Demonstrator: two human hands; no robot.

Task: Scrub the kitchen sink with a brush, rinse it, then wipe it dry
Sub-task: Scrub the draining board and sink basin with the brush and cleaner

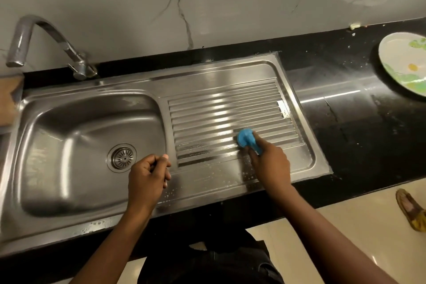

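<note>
A stainless steel sink (pixel 69 127) has a basin on the left and a ribbed drainboard (pixel 226 108) on the right. My right hand (pixel 269 163) grips a blue brush (pixel 246 138) and presses its head onto the near ribs of the drainboard, where soapy streaks show. My left hand (pixel 147 177) hovers over the sink's near edge beside the round drain (pixel 121 157); its fingers are curled with nothing seen in them. A curved metal tap (pixel 46 37) stands behind the basin, no water running.
A black counter (pixel 357 127) runs to the right of the sink, with a white and green plate (pixel 405 62) at its far right. A marble wall lies behind. A worn slipper (pixel 410 212) is on the tiled floor at the right.
</note>
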